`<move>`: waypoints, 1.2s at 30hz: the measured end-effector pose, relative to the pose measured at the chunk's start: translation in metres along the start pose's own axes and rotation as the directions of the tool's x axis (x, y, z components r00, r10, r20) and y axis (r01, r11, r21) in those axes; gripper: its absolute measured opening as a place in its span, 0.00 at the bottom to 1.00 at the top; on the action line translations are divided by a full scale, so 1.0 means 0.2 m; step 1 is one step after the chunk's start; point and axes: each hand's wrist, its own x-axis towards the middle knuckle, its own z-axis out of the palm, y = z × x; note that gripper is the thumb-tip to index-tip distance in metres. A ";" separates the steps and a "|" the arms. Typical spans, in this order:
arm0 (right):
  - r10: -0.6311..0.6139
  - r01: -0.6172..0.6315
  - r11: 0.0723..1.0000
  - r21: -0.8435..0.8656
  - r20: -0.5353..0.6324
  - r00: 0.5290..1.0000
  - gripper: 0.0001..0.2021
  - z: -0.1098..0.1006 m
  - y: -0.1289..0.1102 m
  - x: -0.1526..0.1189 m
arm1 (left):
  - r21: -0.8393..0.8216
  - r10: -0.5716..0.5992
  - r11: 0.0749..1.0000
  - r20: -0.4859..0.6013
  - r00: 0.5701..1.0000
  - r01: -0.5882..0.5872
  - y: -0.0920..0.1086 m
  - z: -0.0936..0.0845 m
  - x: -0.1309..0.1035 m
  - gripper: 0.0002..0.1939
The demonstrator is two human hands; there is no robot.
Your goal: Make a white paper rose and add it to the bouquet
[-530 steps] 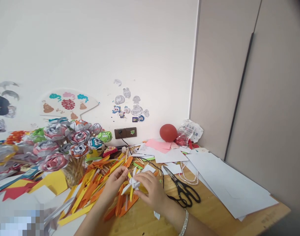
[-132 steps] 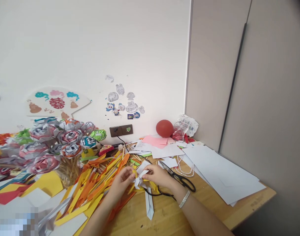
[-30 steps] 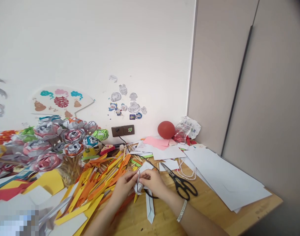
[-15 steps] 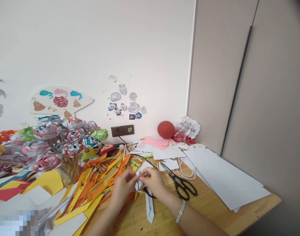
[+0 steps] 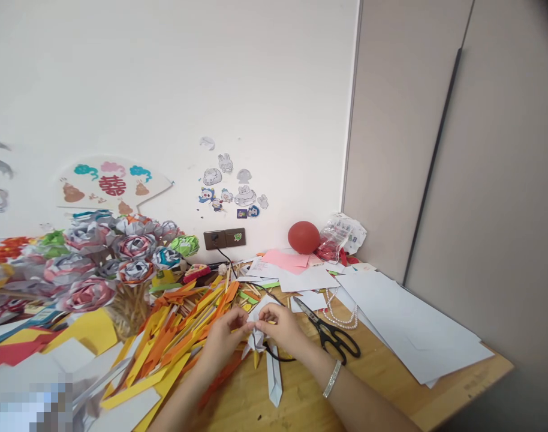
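Observation:
A folded white paper piece [image 5: 256, 341] is pinched between my two hands above the wooden table. My left hand [image 5: 229, 330] grips it from the left, thumb and fingertips pressed together. From the right, my right hand [image 5: 276, 324] closes on the same paper, its fingertips meeting those of the left. The fingers hide part of the paper, so its full shape cannot be made out. Just below the hands lies a folded white paper strip [image 5: 274, 378]. A black cable [image 5: 280, 358] runs under my right hand. Black-handled scissors [image 5: 330, 333] rest to the right.
Yellow and orange paper strips [image 5: 179, 327] heap up on the left, beside a bunch of paper flowers [image 5: 134, 270]. White sheets [image 5: 400, 318] cover the right side near a bead string [image 5: 341, 312]. A red balloon [image 5: 303, 237] sits against the wall.
Both hands stay at nearly the same spot, with fingers shifting slightly on the white paper. The lower part of the folded paper shows a little more below the fingertips.

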 end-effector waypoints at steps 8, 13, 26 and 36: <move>0.079 -0.079 0.997 -0.026 0.015 0.997 0.05 0.00 0.00 0.01 | -0.048 -0.037 0.998 0.044 0.998 0.039 -0.06 0.01 0.01 0.14; 0.071 -0.071 0.992 -0.100 -0.005 0.997 0.06 0.01 0.03 0.00 | -0.077 -0.080 0.993 0.051 0.995 0.084 -0.04 0.03 0.01 0.15; 0.252 -0.252 0.968 -0.018 0.151 0.956 0.05 -0.04 0.00 0.00 | 0.007 -0.116 0.993 0.167 0.979 0.116 -0.03 0.02 -0.01 0.08; 0.243 -0.230 0.965 -0.130 0.097 0.965 0.05 -0.04 -0.03 -0.01 | 0.017 -0.201 0.979 0.178 0.963 0.202 0.00 0.03 0.00 0.09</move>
